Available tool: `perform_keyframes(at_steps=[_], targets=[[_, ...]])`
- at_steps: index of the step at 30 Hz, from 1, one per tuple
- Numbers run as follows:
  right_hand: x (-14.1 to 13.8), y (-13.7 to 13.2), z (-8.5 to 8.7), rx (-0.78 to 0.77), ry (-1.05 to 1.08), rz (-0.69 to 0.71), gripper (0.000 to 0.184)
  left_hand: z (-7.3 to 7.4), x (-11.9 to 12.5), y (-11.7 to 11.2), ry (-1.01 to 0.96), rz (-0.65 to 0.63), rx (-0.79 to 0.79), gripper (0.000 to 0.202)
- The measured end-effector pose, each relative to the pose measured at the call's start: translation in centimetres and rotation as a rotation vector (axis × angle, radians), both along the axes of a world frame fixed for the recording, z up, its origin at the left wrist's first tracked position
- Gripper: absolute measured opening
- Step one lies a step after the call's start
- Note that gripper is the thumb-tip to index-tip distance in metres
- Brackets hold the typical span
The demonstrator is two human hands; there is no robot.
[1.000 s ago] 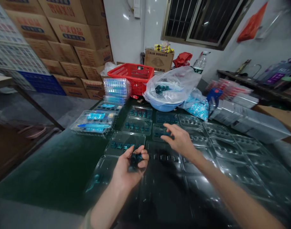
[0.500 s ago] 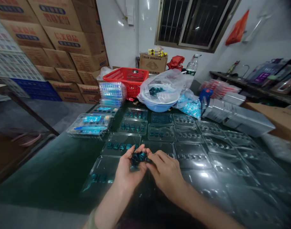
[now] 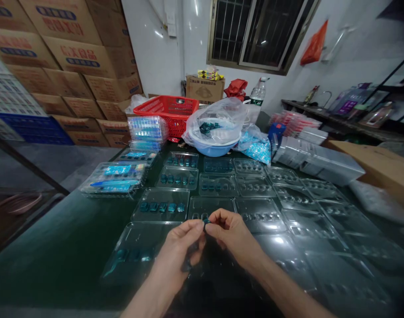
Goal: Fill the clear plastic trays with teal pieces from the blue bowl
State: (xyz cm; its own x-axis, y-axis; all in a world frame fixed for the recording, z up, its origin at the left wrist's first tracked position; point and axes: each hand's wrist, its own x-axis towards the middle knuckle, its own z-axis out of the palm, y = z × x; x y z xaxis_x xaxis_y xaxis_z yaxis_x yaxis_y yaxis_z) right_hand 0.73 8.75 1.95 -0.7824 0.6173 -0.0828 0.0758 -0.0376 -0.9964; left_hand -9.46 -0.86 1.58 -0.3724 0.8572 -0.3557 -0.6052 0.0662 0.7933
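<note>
In front of me, a small dark teal piece (image 3: 206, 221) is pinched between the fingertips of my left hand (image 3: 179, 248) and my right hand (image 3: 234, 235). The curled lower fingers of my left hand hold more dark teal pieces, mostly hidden in the palm. Just beyond the hands lies a clear plastic tray (image 3: 210, 204), partly covered by them. To its left, another clear tray (image 3: 160, 194) has a row of several glossy teal pieces. Nearer me, at the left, a blurred clear tray (image 3: 135, 234) also holds teal pieces.
Rows of clear trays (image 3: 258, 203) cover the right of the dark green table (image 3: 69, 243). Behind stand a blue basin (image 3: 218, 149) with teal pieces in a plastic bag, a red basket (image 3: 175, 126), stacked packs (image 3: 147, 132) and filled cases (image 3: 114, 179). Cartons (image 3: 85, 57) rise at left.
My left hand has turned from an open, cupped palm to curled fingers. Both hands now meet at one teal piece. The far left-hand tray shows one more piece uncovered; the view has shifted slightly.
</note>
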Motion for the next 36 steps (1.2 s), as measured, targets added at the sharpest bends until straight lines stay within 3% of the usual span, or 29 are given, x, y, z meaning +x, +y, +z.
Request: perform_keyframes(at_steps=[4, 7, 10, 13, 15, 18, 22, 36], targets=[[-0.1, -0.6, -0.4, 0.186, 0.034, -0.076, 0.014, -0.4, -0.1, 0.1, -0.048, -0.007, -0.020, 0.017], [0.0, -1.2, -0.3, 0.319, 0.045, -0.039, 0.014, -0.7, 0.1, 0.7, -0.125, 0.000, -0.049, 0.020], [0.3, -0.7, -0.3, 0.354, 0.018, -0.005, 0.008, -0.8, 0.4, 1.4, -0.198, -0.010, -0.092, 0.022], [0.6, 2.4, -0.7, 0.539, -0.081, -0.085, 0.011, -0.6, 0.2, 1.8, -0.302, -0.005, -0.085, 0.022], [0.4, 6.1, -1.0, 0.781, -0.218, -0.212, 0.016, -0.4, -0.1, 1.9, -0.376, -0.002, -0.065, 0.019], [-0.2, 11.7, -1.8, 0.898, -0.325, -0.281, 0.018, -0.3, -0.7, 1.6, -0.432, -0.017, -0.060, 0.016], [-1.4, 15.5, -2.9, 0.997, -0.438, -0.220, 0.017, -0.4, -1.3, 1.4, -0.422, -0.001, -0.068, 0.013], [-3.1, 16.1, -3.2, 1.194, -0.737, 0.054, 0.016, -0.9, -1.9, 2.1, -0.450, -0.024, -0.076, 0.012]])
